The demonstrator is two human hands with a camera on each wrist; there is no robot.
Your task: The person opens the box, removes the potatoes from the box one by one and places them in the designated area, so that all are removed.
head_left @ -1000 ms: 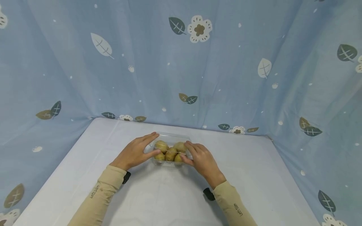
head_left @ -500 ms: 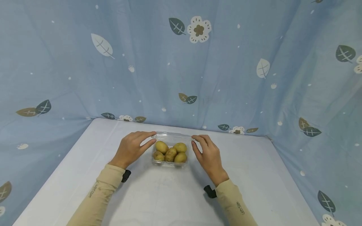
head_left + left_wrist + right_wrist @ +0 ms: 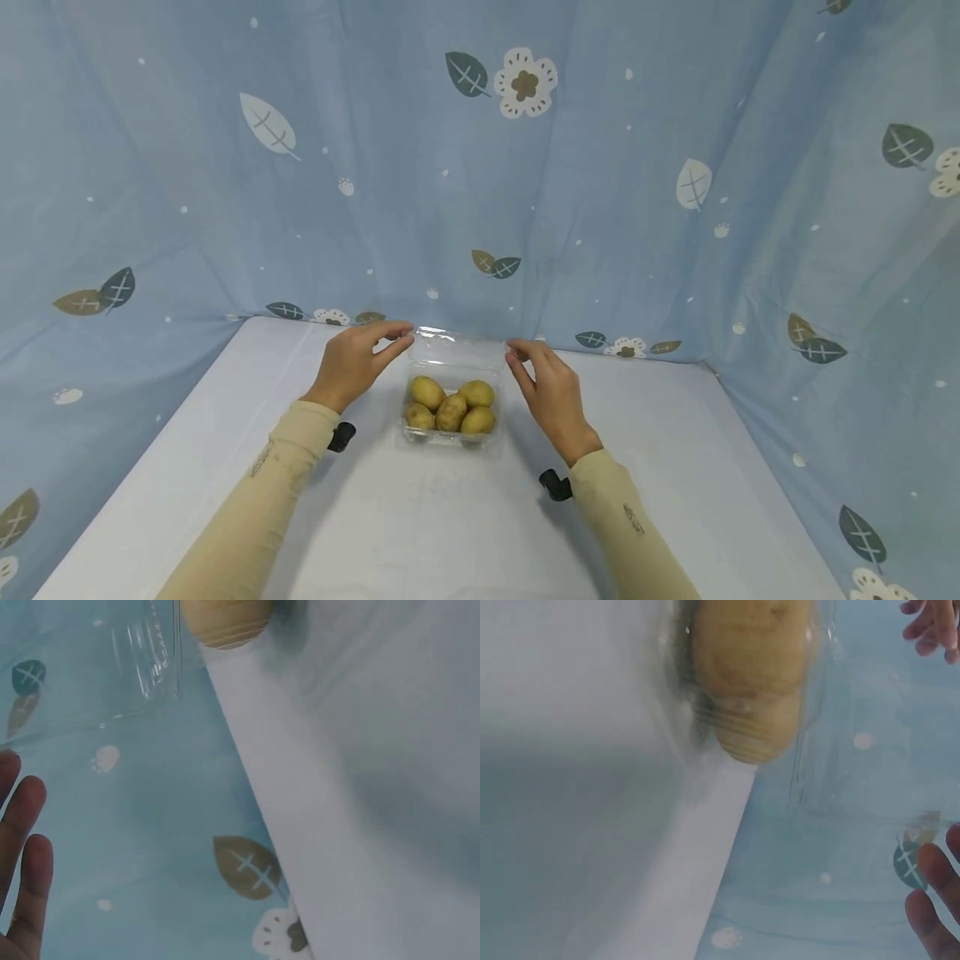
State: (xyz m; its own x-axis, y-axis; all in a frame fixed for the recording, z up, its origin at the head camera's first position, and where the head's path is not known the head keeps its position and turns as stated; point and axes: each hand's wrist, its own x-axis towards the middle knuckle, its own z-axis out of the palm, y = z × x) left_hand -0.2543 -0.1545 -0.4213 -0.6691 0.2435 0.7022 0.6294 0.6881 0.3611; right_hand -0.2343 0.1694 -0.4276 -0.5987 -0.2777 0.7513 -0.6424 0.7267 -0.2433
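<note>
Clock directions read from the box's centre in the head view.

Item: clear plastic box base (image 3: 450,436), rectangular, lying in the far half of the white cloth-covered table (image 3: 412,517). Holds five yellow-brown, oval potatoes (image 3: 452,412): one central, the others at ten, two, four and eight o'clock, apparently so laid because a middle one fills the gap between the outer four.

Item: clear plastic lid (image 3: 459,348), at twelve o'clock, raised and open along the base's far edge; thin, probably flexible, hence likely the support at both ends.

Item: left hand (image 3: 351,362), at ten o'clock, thumb and forefinger seeming to pinch the lid's left corner; in the left wrist view other fingers stand apart.

Item: right hand (image 3: 555,400), at two o'clock, fingertips and thumb seeming to pinch the lid's right corner. The matched grips probably keep the lid level.

Backdrop: blue curtain (image 3: 375,217), leaf-and-flower print, beyond twelve o'clock.
</note>
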